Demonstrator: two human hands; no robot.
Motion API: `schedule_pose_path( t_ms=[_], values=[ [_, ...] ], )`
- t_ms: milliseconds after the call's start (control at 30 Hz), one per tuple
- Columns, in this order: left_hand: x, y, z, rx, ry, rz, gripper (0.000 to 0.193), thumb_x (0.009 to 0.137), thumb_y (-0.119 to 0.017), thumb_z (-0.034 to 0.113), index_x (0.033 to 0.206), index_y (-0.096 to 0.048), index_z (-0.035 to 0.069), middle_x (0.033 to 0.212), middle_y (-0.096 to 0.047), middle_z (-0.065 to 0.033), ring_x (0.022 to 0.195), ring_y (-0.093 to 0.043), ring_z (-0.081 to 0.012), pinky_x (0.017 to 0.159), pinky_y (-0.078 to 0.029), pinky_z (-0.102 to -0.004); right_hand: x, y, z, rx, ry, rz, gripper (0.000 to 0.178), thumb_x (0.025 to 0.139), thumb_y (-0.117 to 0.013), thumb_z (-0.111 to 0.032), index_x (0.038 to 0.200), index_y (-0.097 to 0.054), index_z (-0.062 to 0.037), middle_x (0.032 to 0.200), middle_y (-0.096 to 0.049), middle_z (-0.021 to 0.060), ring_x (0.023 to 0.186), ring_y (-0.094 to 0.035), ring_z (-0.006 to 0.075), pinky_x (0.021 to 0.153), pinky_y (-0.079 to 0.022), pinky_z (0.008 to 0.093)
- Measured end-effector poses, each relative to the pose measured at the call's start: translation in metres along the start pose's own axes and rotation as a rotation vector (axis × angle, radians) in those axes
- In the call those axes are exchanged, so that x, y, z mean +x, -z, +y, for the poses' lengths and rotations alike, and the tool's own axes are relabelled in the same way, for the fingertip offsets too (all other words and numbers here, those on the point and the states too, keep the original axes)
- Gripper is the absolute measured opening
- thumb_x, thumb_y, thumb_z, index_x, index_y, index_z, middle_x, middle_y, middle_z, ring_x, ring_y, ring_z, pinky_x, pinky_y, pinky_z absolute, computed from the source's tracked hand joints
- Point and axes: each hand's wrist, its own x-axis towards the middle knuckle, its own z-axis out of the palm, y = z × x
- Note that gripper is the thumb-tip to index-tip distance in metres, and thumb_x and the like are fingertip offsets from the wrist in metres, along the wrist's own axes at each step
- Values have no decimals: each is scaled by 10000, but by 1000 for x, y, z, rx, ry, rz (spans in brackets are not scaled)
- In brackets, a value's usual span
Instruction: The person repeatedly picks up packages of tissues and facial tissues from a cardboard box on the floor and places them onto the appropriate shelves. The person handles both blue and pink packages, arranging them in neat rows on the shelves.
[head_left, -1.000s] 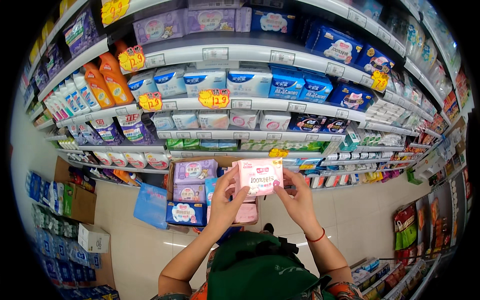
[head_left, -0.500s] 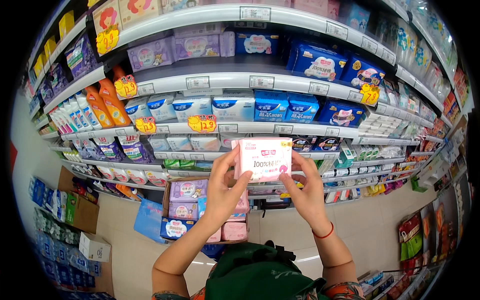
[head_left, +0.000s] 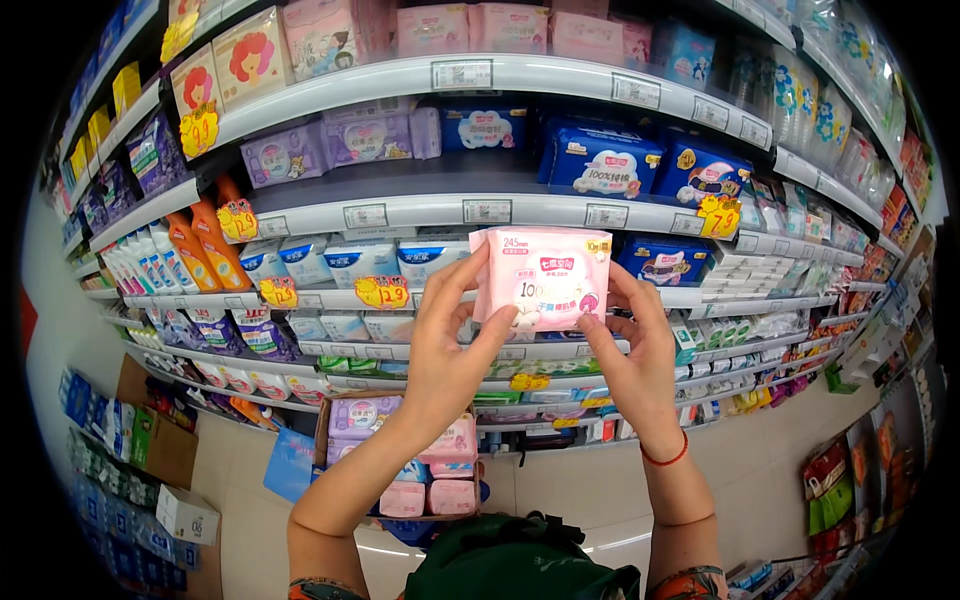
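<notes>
A pink pack of sanitary pads [head_left: 548,275] is held upright in front of the shelves, its printed front turned toward me. My left hand [head_left: 445,335] is closed on its left side, thumb on the lower front corner. On the opposite side my right hand [head_left: 637,345], with a red cord at the wrist, grips it with the thumb on the front and fingers behind. Below my left forearm stands an open cardboard box on the floor, holding purple packs [head_left: 362,412] and pink packs [head_left: 452,497].
Shelves with white price rails [head_left: 400,214] span the view. Blue pad packs [head_left: 607,165] and purple packs [head_left: 368,138] stand on one tier, with bare shelf surface between groups. Orange bottles [head_left: 205,250] are at left. Cartons [head_left: 188,513] and bottled water packs stand on the floor at lower left.
Both hands have raised the pink pack, and it appears larger. My view has tilted upward, so the upper shelf with pink packs shows more fully. The grip is unchanged.
</notes>
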Motion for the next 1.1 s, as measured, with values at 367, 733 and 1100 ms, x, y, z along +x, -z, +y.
schedule_pose_path(
  t_ms=[367,733,1100],
  values=[
    [41,-6,20,59,-99,30,591,909,-663,39,1464,-465,74,1344,-475,-106,1246,-506,-207,976,-493,-356,43,11,-10,14,185,52,501,872,-684,5,1350,-537,5,1087,-554,112,1000,-611,188,790,-564,302],
    [68,3,40,100,-173,74,554,943,-632,44,1465,-446,29,1362,-490,-98,1247,-507,-184,980,-495,-338,77,6,-20,14,262,35,508,882,-692,-13,1362,-527,2,1164,-551,101,1070,-600,185,838,-550,302],
    [101,3,48,119,-263,59,542,953,-616,30,1467,-442,20,1383,-485,-97,1242,-506,-176,973,-499,-328,110,6,-25,-17,336,89,493,870,-692,-43,1341,-547,-9,1070,-564,106,960,-622,189,797,-556,310]
  ],
)
